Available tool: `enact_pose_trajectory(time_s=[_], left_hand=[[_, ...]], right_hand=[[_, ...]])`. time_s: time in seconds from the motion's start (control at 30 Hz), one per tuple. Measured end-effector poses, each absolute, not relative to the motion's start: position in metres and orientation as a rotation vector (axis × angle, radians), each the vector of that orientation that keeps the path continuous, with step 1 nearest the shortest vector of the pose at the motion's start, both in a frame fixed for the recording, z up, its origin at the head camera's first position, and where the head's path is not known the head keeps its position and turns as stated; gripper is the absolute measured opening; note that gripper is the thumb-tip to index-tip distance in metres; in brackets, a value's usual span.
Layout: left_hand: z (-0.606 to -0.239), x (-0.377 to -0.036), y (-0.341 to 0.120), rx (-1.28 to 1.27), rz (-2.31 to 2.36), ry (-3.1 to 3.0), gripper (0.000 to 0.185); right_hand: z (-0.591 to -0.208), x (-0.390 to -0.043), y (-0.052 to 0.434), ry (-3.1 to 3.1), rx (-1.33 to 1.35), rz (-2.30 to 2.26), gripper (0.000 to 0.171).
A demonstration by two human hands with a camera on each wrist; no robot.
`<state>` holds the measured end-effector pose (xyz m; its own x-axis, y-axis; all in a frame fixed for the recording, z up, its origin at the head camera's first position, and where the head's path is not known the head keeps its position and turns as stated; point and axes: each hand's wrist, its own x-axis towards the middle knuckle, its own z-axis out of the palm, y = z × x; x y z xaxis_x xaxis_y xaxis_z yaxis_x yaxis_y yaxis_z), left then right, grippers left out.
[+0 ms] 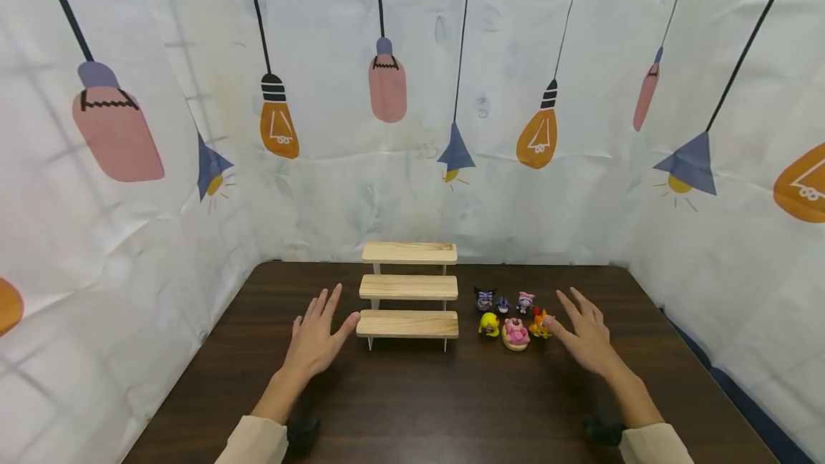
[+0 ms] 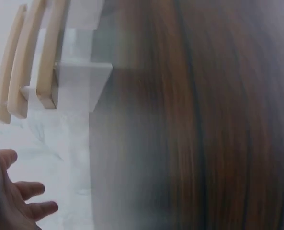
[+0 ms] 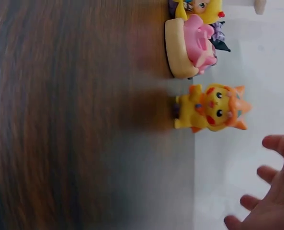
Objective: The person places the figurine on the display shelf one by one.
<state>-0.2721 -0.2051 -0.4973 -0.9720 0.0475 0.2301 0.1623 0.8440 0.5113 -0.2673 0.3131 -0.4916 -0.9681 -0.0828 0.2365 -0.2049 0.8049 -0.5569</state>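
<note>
My left hand (image 1: 316,341) is held over the table just left of a three-tier wooden shelf (image 1: 407,324), fingers spread, holding nothing. The shelf's pale boards (image 2: 48,57) stand on clear supports and carry nothing. My right hand (image 1: 586,335), also spread and holding nothing, is beside a group of small figurines. Nearest to it stands an orange and yellow figurine (image 3: 211,108), upright, with the thumb overlapping it in the head view. Close by are a pink figurine on a cream base (image 1: 515,335), a yellow one (image 1: 489,324), and several dark or pink ones behind.
The dark wooden table (image 1: 412,399) has its far edge against a white curtain (image 1: 322,199) printed with hanging lamps. More of this curtain hangs along both sides. A dark band sits under each sleeve cuff (image 1: 657,444).
</note>
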Motion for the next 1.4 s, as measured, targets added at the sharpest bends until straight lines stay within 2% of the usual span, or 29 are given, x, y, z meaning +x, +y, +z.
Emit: enact_pose_trajectory(time_s=[0.27, 0.8, 1.13, 1.4], left_hand=[[-0.504, -0.280, -0.189, -0.108, -1.305, -2.570, 0.066], [-0.519, -0.294, -0.169, 0.187, -2.074, -2.137, 0.051], [-0.522, -0.295, -0.165, 0.273, -2.275, -2.036, 0.043], [-0.530, -0.294, -0.167, 0.213, -2.308, -1.972, 0.042]], right_hand=[[-0.504, -0.276, 0.309, -2.712, 0.219, 1.207, 0.063], [-0.513, -0.281, 0.305, -2.645, 0.023, 1.624, 0.064], [-0.520, -0.284, 0.310, -2.646, -0.005, 1.695, 0.062], [-0.527, -0.286, 0.317, -2.677, -0.007, 1.722, 0.063]])
